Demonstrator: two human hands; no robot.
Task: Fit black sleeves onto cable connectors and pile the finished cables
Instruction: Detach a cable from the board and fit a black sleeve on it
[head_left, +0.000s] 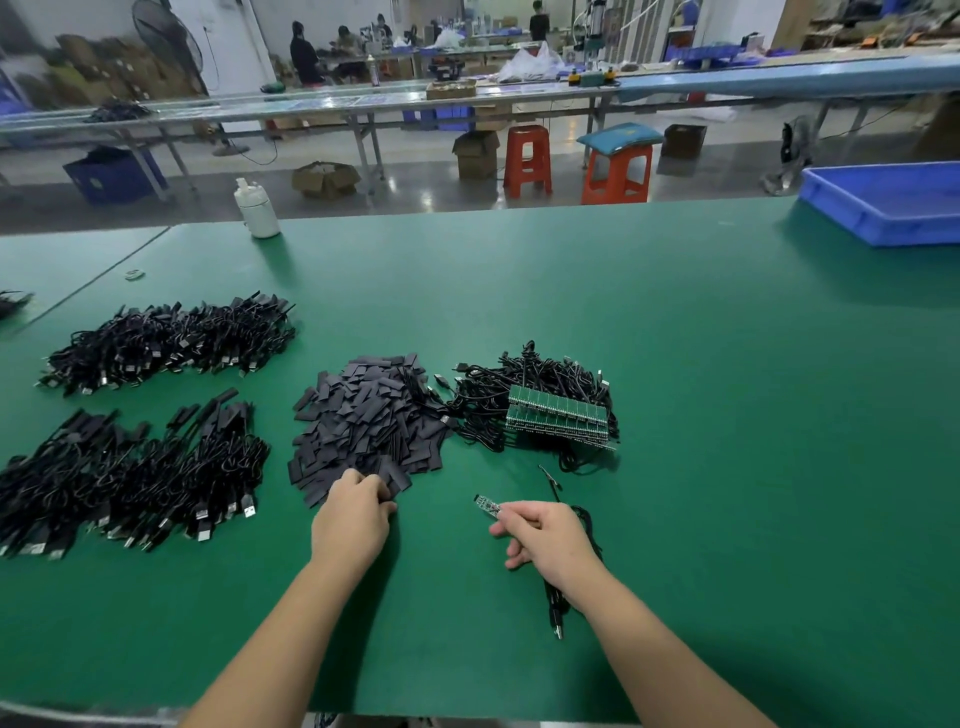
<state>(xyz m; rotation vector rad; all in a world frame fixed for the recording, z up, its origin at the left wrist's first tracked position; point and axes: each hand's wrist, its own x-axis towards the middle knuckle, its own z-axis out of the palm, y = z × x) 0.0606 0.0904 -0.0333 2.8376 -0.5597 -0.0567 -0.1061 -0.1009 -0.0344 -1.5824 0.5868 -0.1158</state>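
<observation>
The left hand (355, 514) curled its fingers into the heap of flat black sleeves (370, 423) — the right hand (545, 538) pinched a small green circuit-board connector (487, 505) with its black cable (584, 525).

Bright, even overhead light fills the room; the green table (675, 364) is evenly lit, with soft short shadows under the forearms and beside the white bottle (257, 210). The floor behind shows pale glare patches; the far background is soft and slightly blurred; straight edges bow toward the frame's borders.
</observation>
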